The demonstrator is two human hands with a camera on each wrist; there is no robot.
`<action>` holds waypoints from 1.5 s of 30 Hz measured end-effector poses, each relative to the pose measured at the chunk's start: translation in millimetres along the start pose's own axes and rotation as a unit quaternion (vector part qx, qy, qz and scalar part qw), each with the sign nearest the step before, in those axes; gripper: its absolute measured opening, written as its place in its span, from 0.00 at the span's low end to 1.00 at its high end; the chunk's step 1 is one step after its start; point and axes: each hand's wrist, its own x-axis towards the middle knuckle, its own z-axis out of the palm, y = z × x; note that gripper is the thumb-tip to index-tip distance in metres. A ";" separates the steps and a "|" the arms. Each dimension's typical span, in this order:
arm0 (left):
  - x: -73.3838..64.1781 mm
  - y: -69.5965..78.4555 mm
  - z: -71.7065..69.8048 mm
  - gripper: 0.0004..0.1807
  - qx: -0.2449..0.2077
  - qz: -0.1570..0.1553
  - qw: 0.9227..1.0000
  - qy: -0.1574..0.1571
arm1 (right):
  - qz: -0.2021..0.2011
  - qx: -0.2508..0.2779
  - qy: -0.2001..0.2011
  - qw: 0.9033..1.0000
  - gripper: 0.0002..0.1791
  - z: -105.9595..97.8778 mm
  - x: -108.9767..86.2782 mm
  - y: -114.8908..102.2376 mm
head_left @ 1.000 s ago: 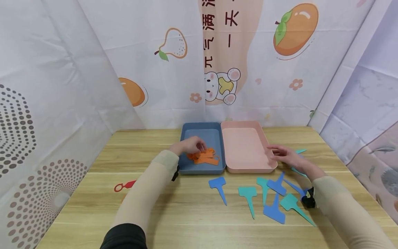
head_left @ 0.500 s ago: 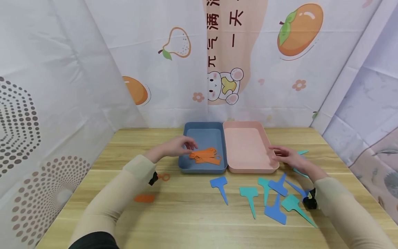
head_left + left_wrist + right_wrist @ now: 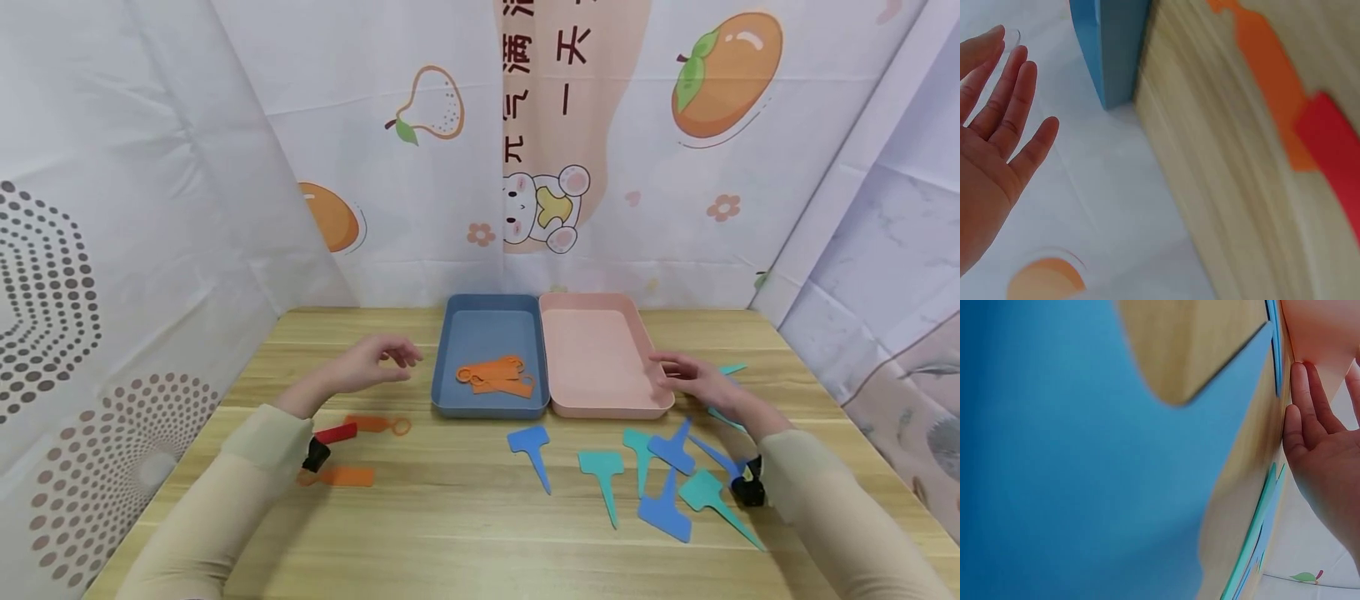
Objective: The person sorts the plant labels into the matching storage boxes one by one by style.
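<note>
My left hand [image 3: 372, 363], empty with its fingers loosely bent, is raised over the wood to the left of the blue tray [image 3: 440, 350]. Below it and by its wrist lie two orange ring-ended tags [image 3: 367, 423] and a red tag [image 3: 336, 432], partly hidden by the wrist camera. Inside the blue tray is a small pile of orange tags [image 3: 498, 377]. At the pink tray's [image 3: 643, 333] right wall, my right hand [image 3: 705, 382] rests with fingers extended at the rim. T-shaped plant labels, blue [image 3: 667, 515] and teal [image 3: 600, 471], lie near its wrist.
The two trays stand side by side at the back of the wooden table [image 3: 480, 533]. A lone blue plant label [image 3: 531, 450] lies in front of them. Printed curtains [image 3: 420, 208] hang behind the table and along both sides.
My left hand has come up out of the blue tray and moved left, leaving the orange tags in it. The right hand has stayed by the pink tray. The head view has shifted slightly.
</note>
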 end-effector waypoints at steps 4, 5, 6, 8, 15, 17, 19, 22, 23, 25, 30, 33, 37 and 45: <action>-21.4 -11.5 -1.2 0.12 0.001 -0.035 0.999 -0.009 | -0.001 0.003 0.000 1.000 0.33 0.2 -0.1 1.3; -26.7 -14.6 -1.0 0.13 0.004 -0.042 0.999 -0.010 | -0.003 0.003 -0.001 1.000 0.33 0.1 -0.3 1.6; -31.7 -17.9 -0.4 0.13 0.007 -0.048 0.999 -0.011 | -0.001 0.006 0.001 1.000 0.33 0.0 -0.6 1.4; -40.6 -23.6 0.7 0.14 0.012 -0.056 0.998 -0.011 | -0.003 0.007 0.002 1.000 0.33 -0.5 -1.4 0.6; -59.2 -41.3 9.4 0.10 0.016 -0.055 0.998 -0.010 | -0.001 0.018 0.004 1.000 0.33 -2.5 -4.0 -1.8; -61.1 -44.5 11.7 0.12 0.012 -0.054 0.998 -0.017 | 0.000 0.017 0.004 1.000 0.33 -2.8 -4.1 -0.1; -62.6 -48.9 14.1 0.15 0.002 -0.059 0.998 -0.023 | 0.002 0.017 0.005 1.000 0.33 -2.6 -4.1 1.7; -64.6 -53.5 17.8 0.18 -0.013 -0.075 0.997 -0.029 | -0.001 0.022 0.002 1.000 0.33 -1.4 -3.9 3.4; -65.2 -54.5 18.8 0.18 -0.016 -0.082 0.996 -0.032 | -0.004 0.024 0.001 1.000 0.33 -0.9 -3.8 3.6; -65.6 -55.3 20.2 0.19 -0.018 -0.094 0.995 -0.034 | -0.006 0.026 0.001 1.000 0.33 0.2 -3.4 3.5; -63.5 -54.0 21.4 0.17 -0.003 -0.103 0.994 -0.040 | -0.007 0.021 0.001 1.000 0.33 1.1 -2.9 1.8; -61.5 -52.6 21.6 0.14 0.003 -0.116 0.992 -0.045 | -0.004 0.017 0.001 1.000 0.33 0.4 -2.5 0.7; -58.9 -51.6 22.0 0.12 -0.001 -0.142 0.989 -0.048 | -0.002 0.014 0.000 1.000 0.33 -0.8 -1.5 0.2; -54.8 -52.1 21.8 0.12 -0.012 -0.143 0.988 -0.055 | -0.002 0.018 -0.001 1.000 0.32 -0.8 0.0 0.5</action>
